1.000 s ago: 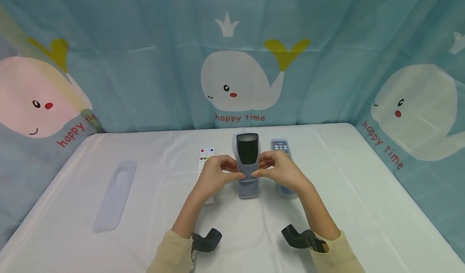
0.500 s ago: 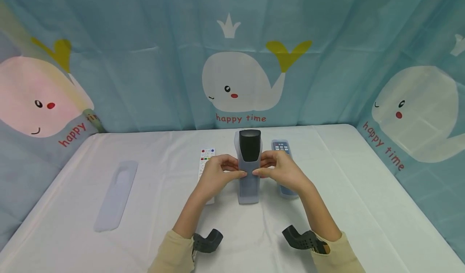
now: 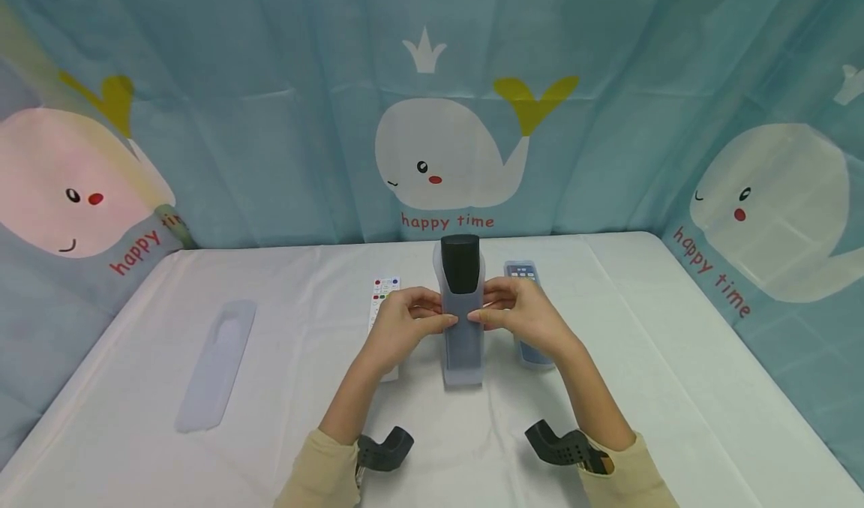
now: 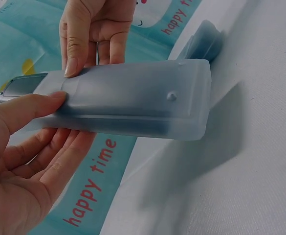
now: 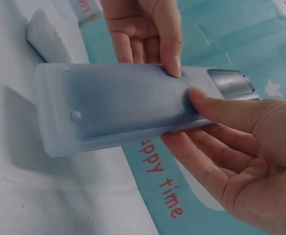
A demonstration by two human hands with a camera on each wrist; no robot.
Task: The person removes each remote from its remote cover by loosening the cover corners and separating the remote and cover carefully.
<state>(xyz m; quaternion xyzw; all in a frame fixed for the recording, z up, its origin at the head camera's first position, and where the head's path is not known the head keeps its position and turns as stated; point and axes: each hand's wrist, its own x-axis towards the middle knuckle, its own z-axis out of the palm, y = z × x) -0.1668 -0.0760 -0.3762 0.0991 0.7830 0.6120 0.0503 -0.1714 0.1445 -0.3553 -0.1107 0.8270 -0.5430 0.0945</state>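
Observation:
Between both hands, raised off the table, is a dark remote control (image 3: 461,264) in a translucent silicone cover (image 3: 463,350). The remote's bare black end shows through the opening at the top. My left hand (image 3: 403,323) pinches the cover's left side, thumb on the near face and fingers behind. On the opposite side my right hand (image 3: 523,317) does the same, its thumb close to the other. Both wrist views show the cover's closed end (image 4: 191,100) with a small round bump (image 5: 75,116). Which keys the remote has is hidden.
A white remote (image 3: 385,290) lies behind the left hand, partly covered. Behind the right hand lies a blue-grey covered remote (image 3: 535,354). A translucent cover (image 3: 216,365) lies at the left on the white tablecloth (image 3: 304,418). A whale-print curtain (image 3: 297,163) hangs behind.
The covered remote has tilted to show more of its length, top higher and closed end lower in the head view. A step across the cover's middle has vanished. Both hands keep their hold.

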